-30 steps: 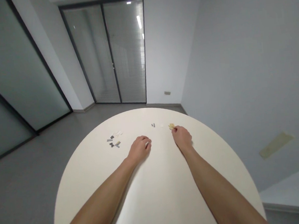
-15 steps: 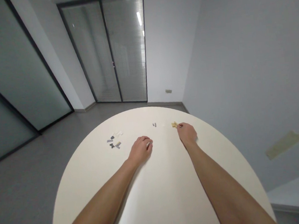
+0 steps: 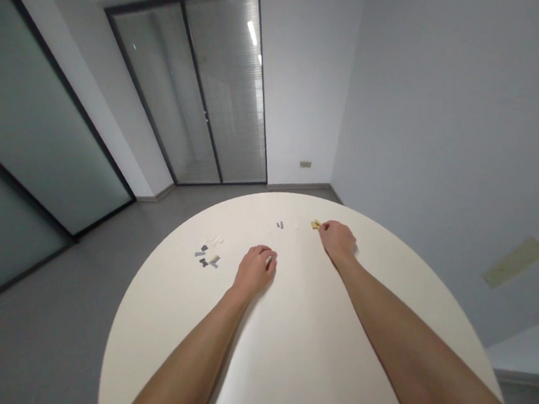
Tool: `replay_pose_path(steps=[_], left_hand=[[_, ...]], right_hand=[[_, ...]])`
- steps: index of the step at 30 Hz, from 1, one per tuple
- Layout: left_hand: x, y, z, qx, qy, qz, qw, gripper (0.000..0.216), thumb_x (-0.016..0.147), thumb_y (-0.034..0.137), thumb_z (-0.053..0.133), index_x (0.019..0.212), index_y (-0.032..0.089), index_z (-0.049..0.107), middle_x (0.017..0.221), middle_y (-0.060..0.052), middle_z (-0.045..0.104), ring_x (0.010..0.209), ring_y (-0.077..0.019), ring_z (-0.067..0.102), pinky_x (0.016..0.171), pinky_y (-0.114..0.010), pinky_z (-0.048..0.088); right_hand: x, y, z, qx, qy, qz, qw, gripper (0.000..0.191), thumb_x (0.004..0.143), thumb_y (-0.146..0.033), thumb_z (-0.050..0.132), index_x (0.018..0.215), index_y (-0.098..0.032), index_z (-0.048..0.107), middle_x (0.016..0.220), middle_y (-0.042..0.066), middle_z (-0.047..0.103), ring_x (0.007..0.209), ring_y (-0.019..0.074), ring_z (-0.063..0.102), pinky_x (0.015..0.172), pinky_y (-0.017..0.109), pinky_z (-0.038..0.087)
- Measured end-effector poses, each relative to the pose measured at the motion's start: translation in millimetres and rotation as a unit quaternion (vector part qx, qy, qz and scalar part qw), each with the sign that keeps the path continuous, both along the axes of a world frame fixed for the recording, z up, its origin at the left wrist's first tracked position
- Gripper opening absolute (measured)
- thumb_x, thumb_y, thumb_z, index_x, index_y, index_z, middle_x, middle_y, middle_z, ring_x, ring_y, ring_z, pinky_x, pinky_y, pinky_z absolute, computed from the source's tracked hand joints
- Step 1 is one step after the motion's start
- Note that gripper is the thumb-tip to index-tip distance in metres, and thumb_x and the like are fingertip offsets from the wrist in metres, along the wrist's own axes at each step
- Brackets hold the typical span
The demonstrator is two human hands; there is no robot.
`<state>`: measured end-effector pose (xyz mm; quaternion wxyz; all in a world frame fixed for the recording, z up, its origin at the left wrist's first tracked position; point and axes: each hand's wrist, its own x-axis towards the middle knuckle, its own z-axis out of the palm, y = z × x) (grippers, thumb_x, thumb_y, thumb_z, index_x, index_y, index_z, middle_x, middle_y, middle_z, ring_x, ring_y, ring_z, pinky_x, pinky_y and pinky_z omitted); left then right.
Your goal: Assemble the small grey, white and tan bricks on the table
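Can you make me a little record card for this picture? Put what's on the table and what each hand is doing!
Room: glass door with blinds ahead
Table: round cream table
Left hand: curled, small pale piece at its fingers, can't tell if held
Right hand: fingers right by a small yellow piece
Other pieces: cluster of small grey, black and pale pieces; small grey pieces between the hands and the far edge
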<state>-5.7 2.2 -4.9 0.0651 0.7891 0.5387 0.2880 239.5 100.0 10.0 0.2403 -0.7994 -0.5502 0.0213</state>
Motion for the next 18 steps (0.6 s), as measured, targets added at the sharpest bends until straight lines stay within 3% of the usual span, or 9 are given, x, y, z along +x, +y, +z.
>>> replay_pose_path(steps=[18], left_hand=[[0.1,0.3,0.3,0.003,0.005,-0.003,1.000,0.025,0.093,0.024,0.052,0.106,0.021,0.073,0.116,-0.008,0.068,0.111,-0.0241,0.059,0.102,-0.040,0.047]], right_hand=[[0.0,2.3,0.7,-0.017,-0.012,0.015,1.000,0.031,0.092,-0.041,0.055,0.103,-0.023,0.078,0.097,0.014,0.076,0.092,0.0259,0.071,0.079,0.033,0.053]])
